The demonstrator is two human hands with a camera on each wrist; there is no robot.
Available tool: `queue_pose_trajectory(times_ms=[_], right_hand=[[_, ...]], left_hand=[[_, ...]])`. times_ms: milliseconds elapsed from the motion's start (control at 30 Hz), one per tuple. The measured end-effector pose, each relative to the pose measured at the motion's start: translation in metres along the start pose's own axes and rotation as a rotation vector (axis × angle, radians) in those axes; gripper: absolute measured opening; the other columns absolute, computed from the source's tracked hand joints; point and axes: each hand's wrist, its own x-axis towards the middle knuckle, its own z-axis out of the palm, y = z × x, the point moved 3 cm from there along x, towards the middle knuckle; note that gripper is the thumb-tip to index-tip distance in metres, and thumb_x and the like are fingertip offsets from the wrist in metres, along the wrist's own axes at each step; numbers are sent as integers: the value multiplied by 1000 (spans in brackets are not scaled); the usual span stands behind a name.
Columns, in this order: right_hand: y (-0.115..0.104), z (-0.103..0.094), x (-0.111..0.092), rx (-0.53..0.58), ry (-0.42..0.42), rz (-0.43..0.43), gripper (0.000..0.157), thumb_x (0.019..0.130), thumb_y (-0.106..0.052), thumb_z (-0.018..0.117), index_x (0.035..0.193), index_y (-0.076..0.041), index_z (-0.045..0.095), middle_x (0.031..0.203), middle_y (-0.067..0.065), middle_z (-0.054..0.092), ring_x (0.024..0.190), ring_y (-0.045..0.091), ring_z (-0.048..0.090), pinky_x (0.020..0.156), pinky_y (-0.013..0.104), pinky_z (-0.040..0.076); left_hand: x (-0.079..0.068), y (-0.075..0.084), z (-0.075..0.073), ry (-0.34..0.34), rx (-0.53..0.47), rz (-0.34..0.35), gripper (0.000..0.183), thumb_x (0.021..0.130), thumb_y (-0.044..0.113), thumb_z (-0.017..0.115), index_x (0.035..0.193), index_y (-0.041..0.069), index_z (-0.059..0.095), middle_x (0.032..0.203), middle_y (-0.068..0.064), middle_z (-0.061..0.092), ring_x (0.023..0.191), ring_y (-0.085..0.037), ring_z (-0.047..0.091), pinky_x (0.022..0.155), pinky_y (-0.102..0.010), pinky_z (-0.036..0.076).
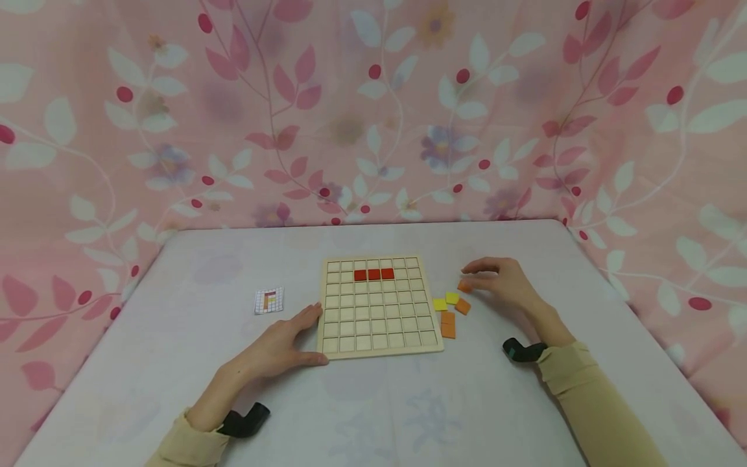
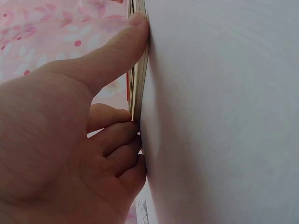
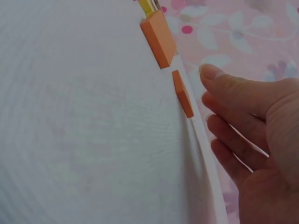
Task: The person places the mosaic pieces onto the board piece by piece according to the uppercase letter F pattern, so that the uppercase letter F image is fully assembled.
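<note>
Tabletop bears a stiff-looking grid board, the spread left hand against its edges; right of it, the right hand, fingers relaxed, hovers by an orange tile, probably light, best pinched edgewise.

Shows dark-gridded cream on the square wooden board at the left hand. Reads plain orange or yellow on small square tiles near the right hand.

The left hand touches a gridded board; the right hand hovers by an orange tile.
</note>
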Motion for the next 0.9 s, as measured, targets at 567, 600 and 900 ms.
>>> queue_pose_trajectory(times_ms=[567, 600, 900], right_hand=[[12, 3, 1, -32, -50, -89, 35, 80, -34, 85, 110, -20, 75, 113, 1, 72, 116, 23, 59, 111, 50, 39], [12, 3, 1, -31, -49, -90, 34, 80, -34, 85, 110, -20, 75, 113, 2, 72, 117, 24, 59, 111, 51, 38], [13, 3, 1, -31, -32, -91, 29, 82, -32, 83, 107, -20, 76, 111, 2, 71, 117, 26, 59, 110, 51, 38]], left_hand=[[1, 0, 2, 2, -4, 2, 103, 78, 53, 81, 157, 11, 32, 163, -9, 30, 151, -30, 26, 118, -53, 30], [1, 0, 2, 1, -7, -3, 103, 77, 53, 81, 157, 12, 32, 163, -8, 29, 151, -29, 26, 118, -51, 30], [1, 0, 2, -6, -4, -4, 102, 78, 53, 81, 157, 11, 32, 163, -8, 29, 151, -28, 26, 118, -51, 30]])
